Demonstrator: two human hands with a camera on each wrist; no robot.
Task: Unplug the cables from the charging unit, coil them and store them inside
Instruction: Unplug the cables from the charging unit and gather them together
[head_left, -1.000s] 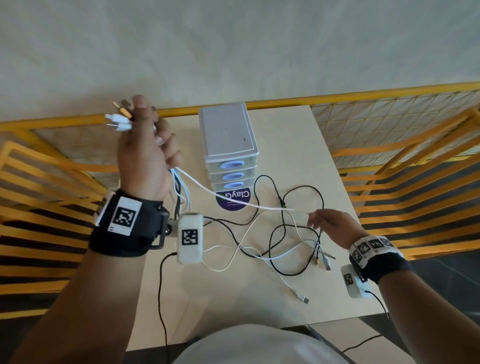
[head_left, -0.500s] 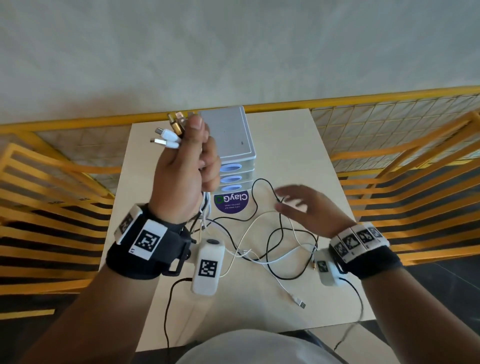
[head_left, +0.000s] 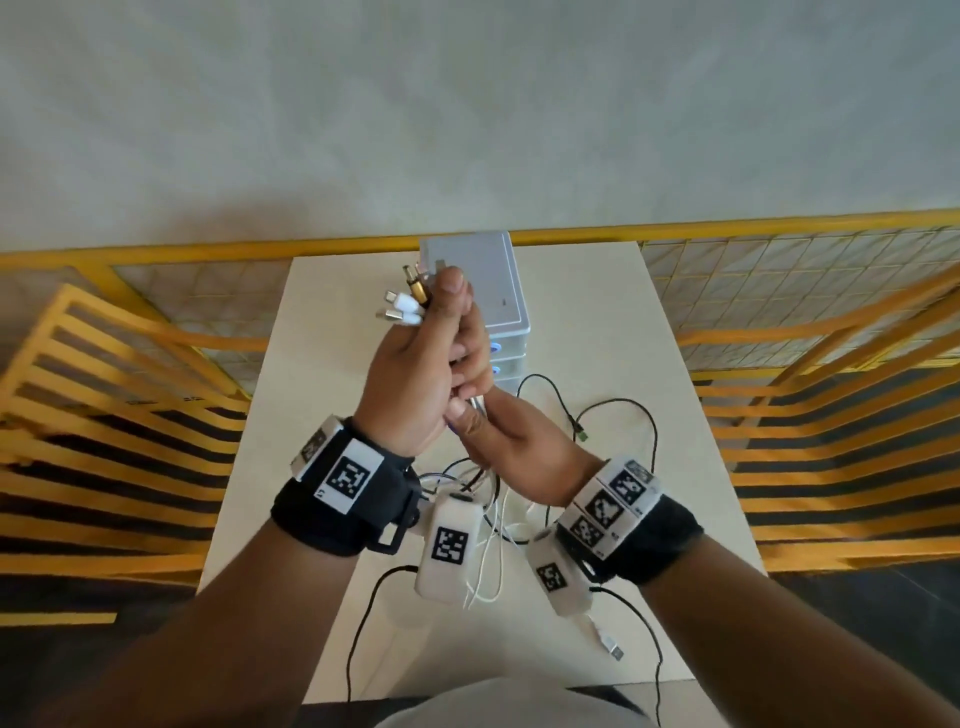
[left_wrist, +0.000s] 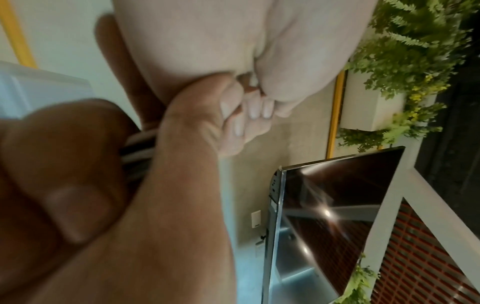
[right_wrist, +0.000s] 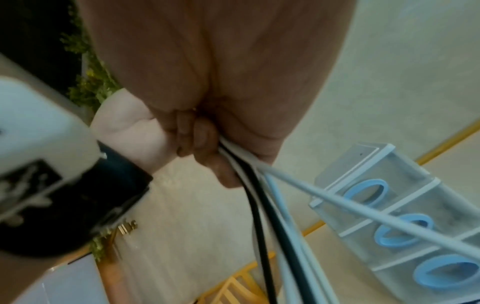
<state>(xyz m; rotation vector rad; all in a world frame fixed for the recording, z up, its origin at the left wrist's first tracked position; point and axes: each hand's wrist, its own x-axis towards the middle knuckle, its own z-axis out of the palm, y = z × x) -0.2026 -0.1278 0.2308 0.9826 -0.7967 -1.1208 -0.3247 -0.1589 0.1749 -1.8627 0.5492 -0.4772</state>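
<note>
White and black cables (head_left: 483, 499) run as one bundle through both fists: the left hand (head_left: 415, 374) is curled round them just under their gold and white plugs (head_left: 408, 304), and the right hand (head_left: 498, 431), directly below it and touching, grips the same strands. Their slack lies in loose loops on the pale table (head_left: 675, 467) beneath and right of the hands. Behind the hands stands the charging unit (head_left: 493, 280), a drawer stack with blue pulls. Unplugging looks finished; coiling has barely begun and storing remains. Fingers hide the cable count, and both wrist views are blurred.
</note>
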